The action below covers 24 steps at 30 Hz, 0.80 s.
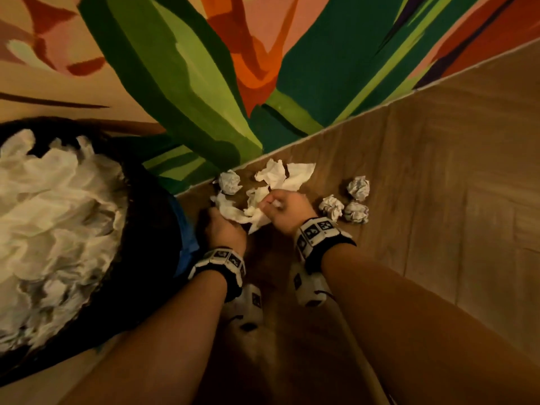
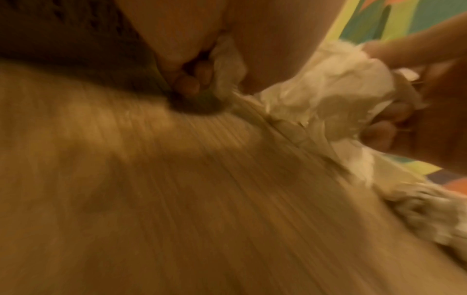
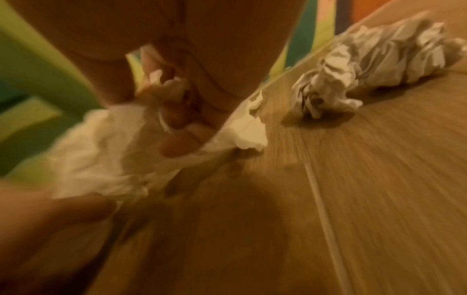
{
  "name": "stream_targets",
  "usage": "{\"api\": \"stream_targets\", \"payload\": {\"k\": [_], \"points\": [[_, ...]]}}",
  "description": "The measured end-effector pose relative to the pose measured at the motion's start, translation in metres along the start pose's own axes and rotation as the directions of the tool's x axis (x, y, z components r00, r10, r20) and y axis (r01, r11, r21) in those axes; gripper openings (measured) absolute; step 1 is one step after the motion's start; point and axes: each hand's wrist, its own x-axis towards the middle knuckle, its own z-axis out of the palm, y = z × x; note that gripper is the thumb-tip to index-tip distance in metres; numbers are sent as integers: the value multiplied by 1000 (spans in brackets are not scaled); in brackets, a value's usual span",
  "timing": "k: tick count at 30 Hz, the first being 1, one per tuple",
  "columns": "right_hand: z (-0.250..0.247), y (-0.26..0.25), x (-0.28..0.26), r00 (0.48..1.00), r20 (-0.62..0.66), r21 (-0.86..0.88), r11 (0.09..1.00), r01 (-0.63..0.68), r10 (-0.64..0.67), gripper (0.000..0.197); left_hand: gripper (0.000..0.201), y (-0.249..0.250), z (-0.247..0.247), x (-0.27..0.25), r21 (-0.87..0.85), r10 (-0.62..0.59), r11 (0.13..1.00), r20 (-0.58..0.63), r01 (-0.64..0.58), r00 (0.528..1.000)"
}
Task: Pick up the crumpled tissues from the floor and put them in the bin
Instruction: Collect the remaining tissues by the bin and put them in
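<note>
— How's the light?

— Dim and amber everywhere. My arms throw a dark shadow down the lower middle of the head view, over the floor (image 1: 438, 171).

— Sharp?

— The head view is fairly sharp at center, and straight lines bow toward its edges. Both wrist views are badly smeared; the floor's grain streaks and my fingers (image 2: 187, 83) are soft.

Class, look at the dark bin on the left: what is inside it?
The bin holds a heap of white crumpled tissues reaching near its rim. Whatever lies beneath them, and the bin's bottom, is covered.
</note>
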Motion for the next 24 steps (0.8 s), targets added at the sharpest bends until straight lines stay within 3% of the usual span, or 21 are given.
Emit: {"api": "stream_targets", "payload": {"k": [3, 5, 7, 8, 10, 12, 13, 15, 17, 18, 20, 22, 24], "points": [[-15, 1, 6, 999, 36, -41, 999, -19, 20, 23, 8, 0, 0, -18, -173, 25, 984, -49, -33, 999], [-21, 1, 7, 980, 196, -238, 971, 13, 35, 8, 19, 1, 0, -23, -235, 12, 972, -68, -28, 998], [-20, 5, 7, 959, 281, -290, 956, 55, 30, 10, 29, 0, -1, -24, -243, -12, 970, -30, 4, 999], [-18, 6, 7, 969, 245, -232, 972, 44, 15, 11, 33, -1, -1, -24, -216, -10, 976, 15, 13, 1000], [-17, 6, 5, 1000, 27, -75, 997, 8, -6, 11, 36, -6, -2, -24, -75, 41, 997, 149, -30, 988], [-19, 3, 9, 987, -161, -96, 995, 13, -29, 11, 28, -14, -1, -26, 79, 105, 989, 229, -126, 968], [-19, 0, 12, 986, -160, -143, 990, 17, -40, 11, 26, -17, -2, -28, 90, 119, 986, 232, -144, 965], [-16, -5, 14, 999, -29, -308, 951, 31, -42, 29, 21, -20, -7, -34, -6, 143, 989, 212, -145, 967], [-5, -4, 13, 993, 122, -536, 841, 73, -9, 58, 18, -21, -12, -41, -102, 150, 986, 175, -134, 973], [3, -2, 12, 988, 156, -616, 782, 97, 0, 63, 21, -23, -15, -42, -129, 149, 983, 168, -129, 974], [16, 6, 8, 991, 134, -686, 720, 102, -13, 50, 37, -24, -22, -45, -163, 160, 978, 178, -132, 971], [17, 11, 6, 995, 99, -623, 780, 62, 0, 34, 52, -25, -26, -46, -183, 162, 975, 213, -124, 963], [13, 12, 5, 999, 35, -395, 919, 18, -4, 29, 54, -26, -30, -47, -175, 148, 979, 238, -107, 960]]}}
